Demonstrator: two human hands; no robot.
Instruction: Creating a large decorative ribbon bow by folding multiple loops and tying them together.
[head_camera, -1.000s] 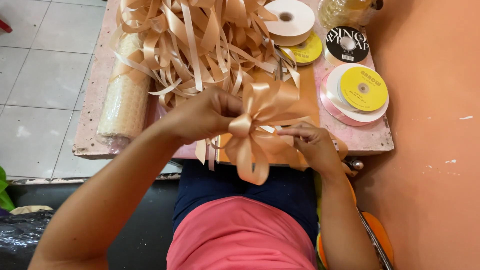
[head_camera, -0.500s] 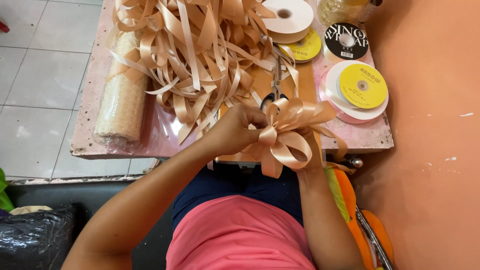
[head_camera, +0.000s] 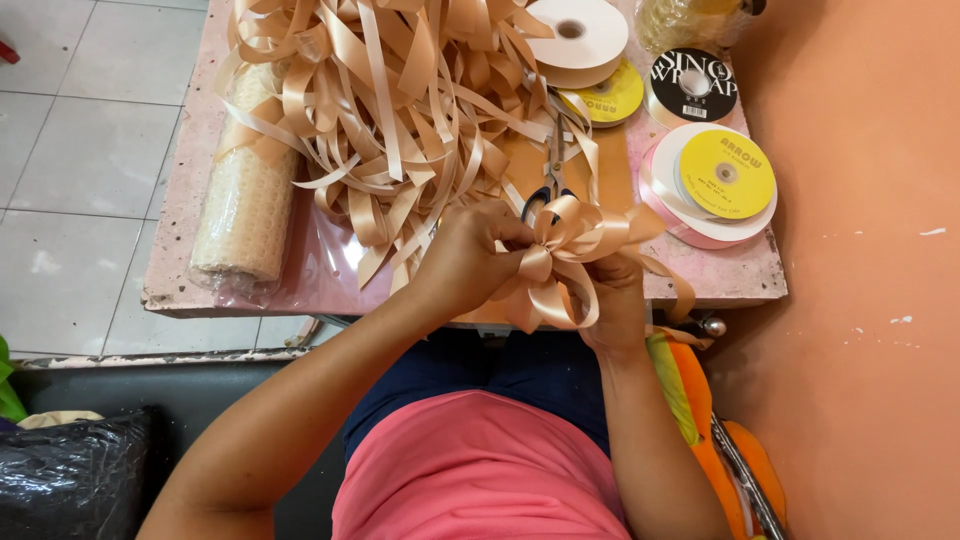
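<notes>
Ribbon bow (head_camera: 565, 255) sitting between both my hands, just right of the frame's centre.

I am pinching its knot with my left hand (head_camera: 465, 258), fingers curled tight from the left, while my right hand (head_camera: 612, 300) is closing round the loops from below, mostly hidden behind them. Loops are fanning left to right; both hands are touching it. Beyond it, the scissors (head_camera: 550, 180) and the loose ribbon pile (head_camera: 400, 110) are lying on the pink table (head_camera: 720, 280), spools (head_camera: 725, 175) at upper right, tiled floor at left.
</notes>
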